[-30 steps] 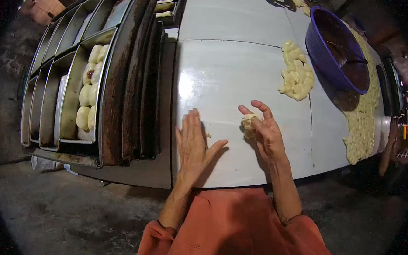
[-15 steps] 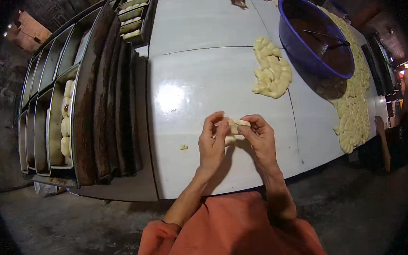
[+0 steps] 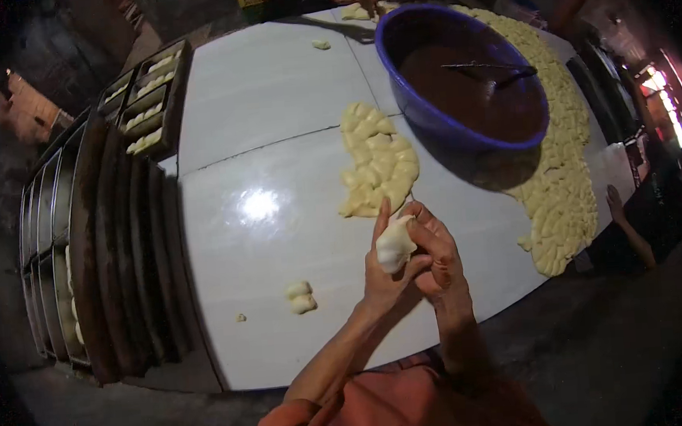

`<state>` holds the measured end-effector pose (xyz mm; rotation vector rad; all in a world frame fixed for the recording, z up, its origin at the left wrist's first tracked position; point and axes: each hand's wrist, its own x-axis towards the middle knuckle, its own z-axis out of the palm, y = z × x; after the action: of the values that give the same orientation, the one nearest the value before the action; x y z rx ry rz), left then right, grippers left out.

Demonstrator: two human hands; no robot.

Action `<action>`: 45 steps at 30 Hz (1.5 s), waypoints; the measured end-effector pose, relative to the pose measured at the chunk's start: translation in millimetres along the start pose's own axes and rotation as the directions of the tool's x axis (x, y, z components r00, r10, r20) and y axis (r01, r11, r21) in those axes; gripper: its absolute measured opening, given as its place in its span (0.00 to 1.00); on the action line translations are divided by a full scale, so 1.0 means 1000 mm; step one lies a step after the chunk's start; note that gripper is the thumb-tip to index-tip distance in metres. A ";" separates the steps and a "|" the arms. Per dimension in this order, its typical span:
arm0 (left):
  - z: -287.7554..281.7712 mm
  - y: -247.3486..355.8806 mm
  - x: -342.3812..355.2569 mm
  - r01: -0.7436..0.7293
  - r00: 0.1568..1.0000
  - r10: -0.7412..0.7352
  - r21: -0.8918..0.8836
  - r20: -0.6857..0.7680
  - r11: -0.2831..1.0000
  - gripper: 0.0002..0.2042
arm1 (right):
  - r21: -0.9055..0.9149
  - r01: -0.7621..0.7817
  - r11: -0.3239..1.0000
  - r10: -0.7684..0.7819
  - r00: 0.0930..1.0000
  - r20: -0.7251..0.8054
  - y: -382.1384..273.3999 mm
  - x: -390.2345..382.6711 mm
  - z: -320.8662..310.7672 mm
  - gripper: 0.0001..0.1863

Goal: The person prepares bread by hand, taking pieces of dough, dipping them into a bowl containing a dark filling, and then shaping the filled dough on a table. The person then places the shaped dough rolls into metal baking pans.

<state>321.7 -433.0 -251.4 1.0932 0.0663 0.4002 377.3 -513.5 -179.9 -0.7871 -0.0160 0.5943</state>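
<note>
Shaping the dough piece (image 3: 394, 246) looked to be the step in hand: you had it raised over the near part of the white surface (image 3: 265, 253), between your two hands. Your left hand (image 3: 382, 283) supported it, index finger stretched up beside it, while your right hand (image 3: 439, 263) pressed its thumb and fingers against the other side, so the grip of both hands was on that one piece. The next move seemed to call for a light pinch with the left palm steady, since dough so soft could have stuck or torn.

To your left lay two dough lumps (image 3: 302, 302), touching each other, with a small scrap (image 3: 241, 317) near them. Just beyond your fingertips was a loose dough heap (image 3: 385, 167).

As for containers, the purple basin (image 3: 417, 115) held a smooth brown filling (image 3: 434, 74), and a thin dark utensil (image 3: 479, 65) lay in it. A broad spread of cut dough (image 3: 561, 207) lay along its far right side. The far tins (image 3: 165, 124) held rows of pale dough pieces (image 3: 146, 140). In the near stack of tins (image 3: 45, 196), pale dough showed in one compartment; you could not tell what the others held.
</note>
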 end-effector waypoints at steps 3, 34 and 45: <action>0.012 0.001 -0.001 0.180 0.983 -0.180 -0.013 0.021 0.984 0.37 | -0.179 0.204 0.962 -0.204 0.979 0.018 -0.052 0.037 -0.026 0.08; 0.013 0.024 0.065 0.457 0.887 -0.455 0.002 0.080 0.890 0.24 | -0.311 0.116 0.943 -0.123 0.992 -0.002 -0.085 0.100 -0.034 0.06; -0.061 0.012 0.032 0.354 0.851 -0.463 -0.379 -0.250 0.855 0.09 | -0.677 0.174 0.715 -0.140 0.985 0.105 0.024 0.030 -0.024 0.29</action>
<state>332.8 -365.2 -264.4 0.6516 0.5170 0.1884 395.8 -500.7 -219.2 -1.4847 -0.3667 0.4350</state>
